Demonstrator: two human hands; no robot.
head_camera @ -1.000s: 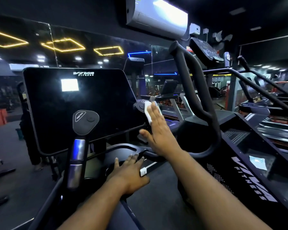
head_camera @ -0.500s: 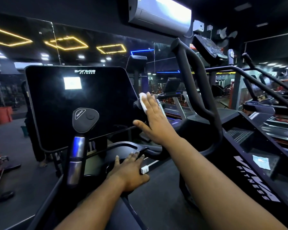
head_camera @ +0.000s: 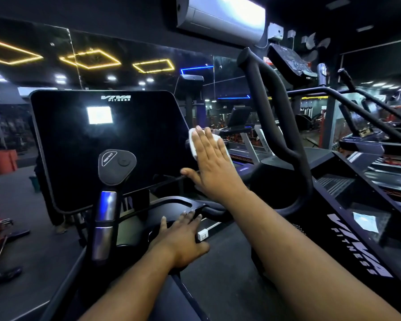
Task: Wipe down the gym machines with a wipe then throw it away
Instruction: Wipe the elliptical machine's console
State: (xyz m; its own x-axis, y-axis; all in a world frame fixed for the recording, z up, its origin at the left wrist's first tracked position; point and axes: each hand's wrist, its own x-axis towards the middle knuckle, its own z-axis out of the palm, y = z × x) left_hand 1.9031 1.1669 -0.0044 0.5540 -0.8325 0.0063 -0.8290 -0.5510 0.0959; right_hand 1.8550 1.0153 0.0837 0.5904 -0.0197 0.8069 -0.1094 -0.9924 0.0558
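Nearest us, our left hand point(head_camera: 180, 237) rests flat on the dark handlebar frame point(head_camera: 178, 203) of the machine, fingers straight and holding nothing, steadying us; beyond it our right hand point(head_camera: 212, 162) reaches forward with fingers straight and together, pressing the white wipe point(head_camera: 193, 144) flat against the right edge of the black console screen point(head_camera: 107, 147), the wipe showing only above and beside the fingers; we judge the wiping step to be underway, with most of the screen not yet covered; the next move calls for sliding the flat palm leftwards across the glass with even pressure, keeping the wipe trapped beneath it; farther off, a curved black handle point(head_camera: 267, 107) rises on the right and an air conditioner point(head_camera: 220, 17) hangs overhead
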